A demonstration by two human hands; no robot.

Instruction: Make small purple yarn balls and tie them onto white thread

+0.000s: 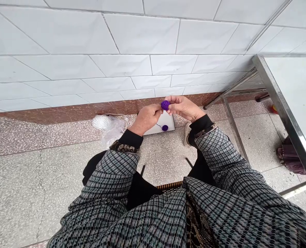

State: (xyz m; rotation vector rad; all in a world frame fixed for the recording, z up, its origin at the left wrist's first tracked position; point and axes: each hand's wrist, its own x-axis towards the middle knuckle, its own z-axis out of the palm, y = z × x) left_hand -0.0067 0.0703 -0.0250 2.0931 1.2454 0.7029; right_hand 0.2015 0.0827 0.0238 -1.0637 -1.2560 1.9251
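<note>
Between my two hands is a small rounded purple yarn piece, held up in front of me. The fingertips of my left hand pinch it from the left. My right hand is closed on its right side with thumb and fingers. Whether a hook or needle is also in my fingers, I cannot make out. Below, a purple ball of yarn lies on a white board on the floor, with a thin strand trailing from it toward my left hand.
White yarn lies with a clear plastic bag on the floor to the left. A metal-framed table stands at the right. Ahead is a white tiled wall. Dark purple cloth shows under the table. I sit on a woven seat.
</note>
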